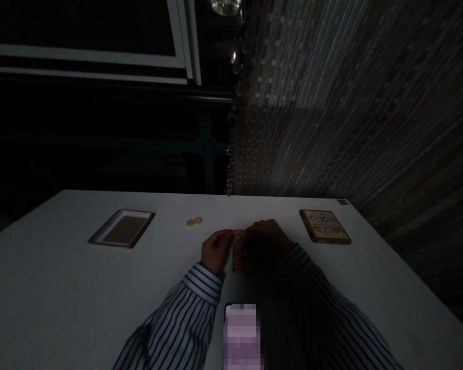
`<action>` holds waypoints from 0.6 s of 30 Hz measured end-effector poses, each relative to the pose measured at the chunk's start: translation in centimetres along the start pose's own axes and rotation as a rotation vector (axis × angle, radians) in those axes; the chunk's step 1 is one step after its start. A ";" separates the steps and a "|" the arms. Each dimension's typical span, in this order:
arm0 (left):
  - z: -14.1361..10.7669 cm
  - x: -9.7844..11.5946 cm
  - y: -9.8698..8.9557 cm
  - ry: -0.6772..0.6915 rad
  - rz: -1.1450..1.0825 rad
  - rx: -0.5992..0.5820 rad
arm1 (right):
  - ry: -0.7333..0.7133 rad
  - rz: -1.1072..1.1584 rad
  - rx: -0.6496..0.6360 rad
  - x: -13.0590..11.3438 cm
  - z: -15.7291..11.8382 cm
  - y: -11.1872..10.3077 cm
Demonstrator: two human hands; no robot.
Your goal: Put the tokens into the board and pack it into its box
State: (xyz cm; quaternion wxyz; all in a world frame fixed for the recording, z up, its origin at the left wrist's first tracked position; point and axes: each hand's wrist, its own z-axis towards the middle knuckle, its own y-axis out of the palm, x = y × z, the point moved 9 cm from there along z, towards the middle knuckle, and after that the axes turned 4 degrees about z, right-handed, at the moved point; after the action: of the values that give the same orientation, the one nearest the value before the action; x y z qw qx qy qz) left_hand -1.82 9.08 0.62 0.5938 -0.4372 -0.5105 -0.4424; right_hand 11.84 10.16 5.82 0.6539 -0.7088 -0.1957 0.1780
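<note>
A small flat set of round pieces (238, 252), brownish with reddish marks, lies on the table between my hands. My left hand (216, 250) is closed in a pinch at its upper left corner; what the fingertips hold, if anything, is too dark to make out. Curled over its upper right side is my right hand (268, 236), closed, with the fingertips in shadow and their contents hidden. Two round yellowish discs (194, 221) lie side by side on the table, farther off to the left of my left hand.
The white table (170, 246) holds an open shallow box (123, 228) at left and a box lid (326, 226) with dark characters at right. A phone (242, 334) with a blurred screen lies in front of me. A string curtain (293, 128) hangs behind the table.
</note>
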 end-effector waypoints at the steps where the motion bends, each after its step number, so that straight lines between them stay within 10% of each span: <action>1: 0.0 0.0 0.0 -0.010 -0.005 -0.001 | -0.001 0.000 0.003 -0.1 0.0 -0.1; 18: -0.1 0.1 0.0 -0.005 -0.006 0.006 | -0.004 -0.021 -0.012 -0.1 0.0 0.2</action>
State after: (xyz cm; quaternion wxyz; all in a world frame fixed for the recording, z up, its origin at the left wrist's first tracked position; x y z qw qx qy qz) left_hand -1.83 9.01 0.71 0.5925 -0.4349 -0.5145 -0.4417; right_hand 11.74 10.12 5.66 0.6511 -0.7103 -0.2056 0.1712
